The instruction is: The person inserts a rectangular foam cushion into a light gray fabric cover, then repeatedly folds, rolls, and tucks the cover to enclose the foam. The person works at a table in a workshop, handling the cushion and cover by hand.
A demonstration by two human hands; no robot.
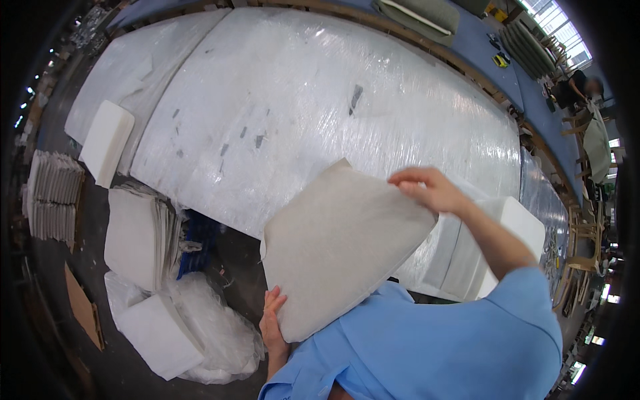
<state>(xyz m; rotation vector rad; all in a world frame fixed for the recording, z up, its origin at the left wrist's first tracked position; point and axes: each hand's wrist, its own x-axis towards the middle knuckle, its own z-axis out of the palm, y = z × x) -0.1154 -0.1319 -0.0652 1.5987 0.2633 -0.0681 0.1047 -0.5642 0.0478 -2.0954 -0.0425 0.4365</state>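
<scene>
A beige fabric cushion cover (pixel 347 243) is held slanted in front of my body, above the near edge of the worktable. Whether foam fills it I cannot tell, though its near right edge looks thick and seamed. My left hand (pixel 272 325) grips the lower left corner, the thumb and fingers along its side. At the far right edge, my right hand (pixel 433 191) bends its fingers over the fabric; some of those fingertips are hidden or blurred. A small flap of the cover stands up at its far corner.
The worktable (pixel 287 107) is wrapped in clear plastic film. White foam pads (pixel 110 140) lie at its far left and beside my right arm. Stacked beige covers (pixel 137 230) and a bagged white pad (pixel 160 333) stand at left. Another person (pixel 573 90) works at far right.
</scene>
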